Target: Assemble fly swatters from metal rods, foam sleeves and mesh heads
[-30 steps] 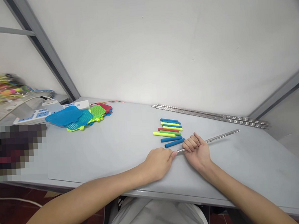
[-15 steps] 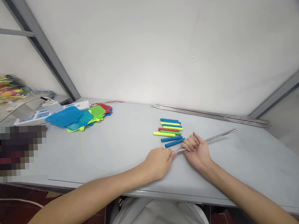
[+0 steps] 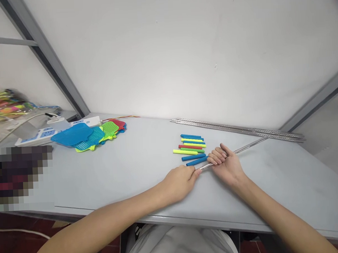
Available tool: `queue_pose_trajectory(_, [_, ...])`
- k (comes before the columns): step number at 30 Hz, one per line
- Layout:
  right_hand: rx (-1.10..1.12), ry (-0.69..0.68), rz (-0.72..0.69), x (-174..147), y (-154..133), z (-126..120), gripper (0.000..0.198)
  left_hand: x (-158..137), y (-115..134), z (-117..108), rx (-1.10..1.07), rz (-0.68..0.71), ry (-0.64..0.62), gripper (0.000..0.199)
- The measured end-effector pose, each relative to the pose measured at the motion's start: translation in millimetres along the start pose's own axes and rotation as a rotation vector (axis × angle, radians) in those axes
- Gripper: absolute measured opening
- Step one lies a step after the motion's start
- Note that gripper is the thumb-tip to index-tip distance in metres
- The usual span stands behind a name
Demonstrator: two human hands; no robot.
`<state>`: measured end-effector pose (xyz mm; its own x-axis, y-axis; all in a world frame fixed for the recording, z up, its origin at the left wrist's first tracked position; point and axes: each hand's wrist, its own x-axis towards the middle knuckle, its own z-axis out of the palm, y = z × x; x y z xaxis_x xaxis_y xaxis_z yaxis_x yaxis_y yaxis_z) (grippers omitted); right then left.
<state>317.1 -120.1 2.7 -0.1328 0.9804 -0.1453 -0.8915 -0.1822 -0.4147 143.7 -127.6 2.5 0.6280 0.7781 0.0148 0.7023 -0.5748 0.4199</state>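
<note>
My left hand [image 3: 180,182] is closed, with its thumb and fingers pinching the near end of a thin telescopic metal rod [image 3: 249,146]. My right hand [image 3: 226,164] lies palm up, fingers curled round the same rod, which slants away to the upper right past it. Just beyond the hands lie several coloured plastic tubes: a blue tube [image 3: 197,161] closest to my right fingers, then a yellow tube [image 3: 185,152], a green tube [image 3: 196,150] and a red tube [image 3: 185,146], with others behind.
More metal rods [image 3: 236,128] lie along the wall at the back right. Blue, green and red fly-swatter heads [image 3: 72,134] overlap at the left, beside a white power strip [image 3: 92,121]. Plastic-bagged goods [image 3: 5,103] sit at the far left. The grey table [image 3: 118,181] ends near my body.
My right hand has shifted slightly right along the rod, leaving a longer stretch between my hands. The rod's far end has swung a little toward the wall. My left hand keeps its grip.
</note>
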Motion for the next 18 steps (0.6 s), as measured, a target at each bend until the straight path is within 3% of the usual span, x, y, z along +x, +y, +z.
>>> queue_pose_trajectory(8, [0.066,0.017,-0.045,3.6,-8.7,1.8,0.035,4.2,-2.8,-6.8,0.075,-0.004,0.07,0.045])
queue_pose_trajectory(18, [0.108,0.224,-0.148,11.3,-29.9,-10.2,0.031,6.4,-2.9,-9.9,0.191,-0.049,0.1,0.042])
